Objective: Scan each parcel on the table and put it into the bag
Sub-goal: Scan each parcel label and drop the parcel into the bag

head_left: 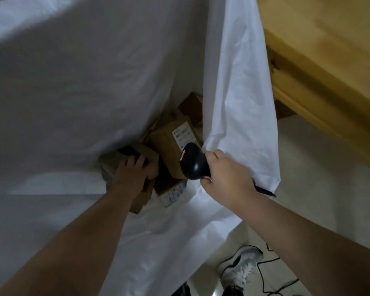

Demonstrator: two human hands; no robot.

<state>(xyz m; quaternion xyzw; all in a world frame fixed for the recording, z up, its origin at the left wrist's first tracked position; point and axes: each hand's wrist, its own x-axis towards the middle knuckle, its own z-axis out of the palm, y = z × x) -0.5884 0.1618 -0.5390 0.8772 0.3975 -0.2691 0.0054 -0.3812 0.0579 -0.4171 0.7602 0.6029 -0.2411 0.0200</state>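
Note:
A large white bag [77,92] fills most of the view, its mouth open toward me. Inside lie several brown cardboard parcels; the biggest [175,142] shows a white label. My left hand [130,174] reaches into the bag and grips a brown parcel [146,153] with a dark patch, fingers curled over its top edge. My right hand [224,176] grips the handle of a black barcode scanner [192,161] and also holds the bag's right edge. The scanner's head points into the bag.
A wooden table [329,60] stands at the upper right, its edge beside the bag. Pale floor [329,189] lies below it. My grey shoe [239,268] and a black cable [269,274] are at the bottom.

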